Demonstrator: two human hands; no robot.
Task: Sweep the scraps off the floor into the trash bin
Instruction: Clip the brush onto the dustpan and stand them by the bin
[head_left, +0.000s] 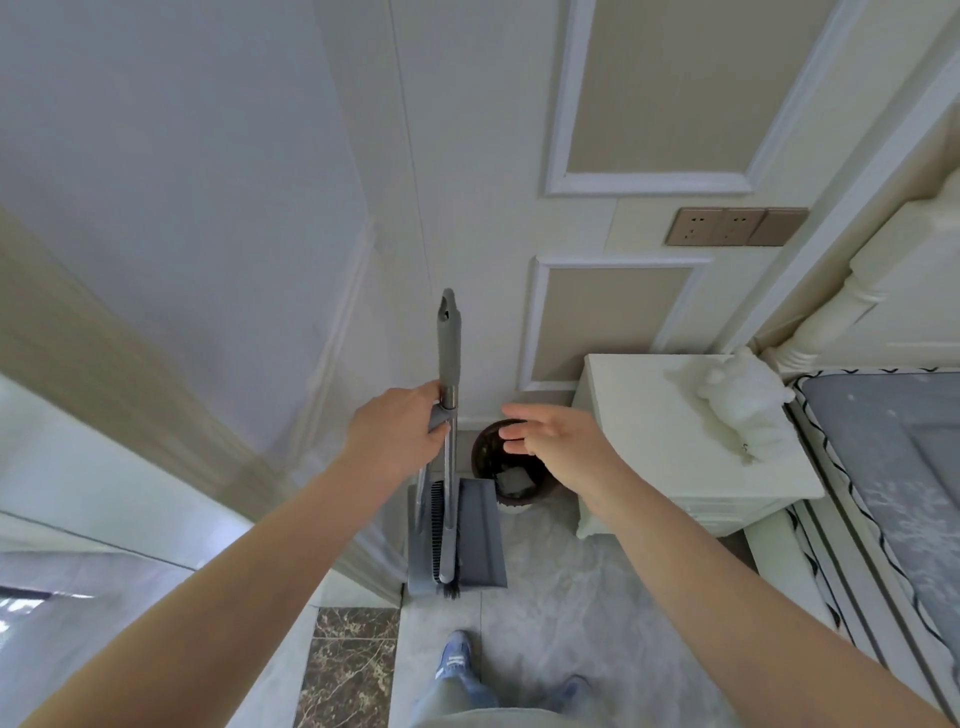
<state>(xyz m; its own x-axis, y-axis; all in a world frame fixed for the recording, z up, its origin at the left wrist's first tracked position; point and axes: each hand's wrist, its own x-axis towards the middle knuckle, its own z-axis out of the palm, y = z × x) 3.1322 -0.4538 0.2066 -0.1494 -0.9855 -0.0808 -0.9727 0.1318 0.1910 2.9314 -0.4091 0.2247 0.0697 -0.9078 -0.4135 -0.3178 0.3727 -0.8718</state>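
Left hand (402, 431): fingers curled round the broom (448, 415) handle, centre frame.
Right hand (558, 444): spread, holding nothing, hovering over the trash bin (485, 452).
Dustpan (480, 540): upright against the wall, broom docked in it.
Scraps: none visible on the floor (571, 597).
Progress: looks barely begun or just finished; I cannot tell which.

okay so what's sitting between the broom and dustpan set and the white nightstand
In the head view, the dark round trash bin stands on the floor between the broom with its dustpan and the white nightstand; the right hand hovers above it.
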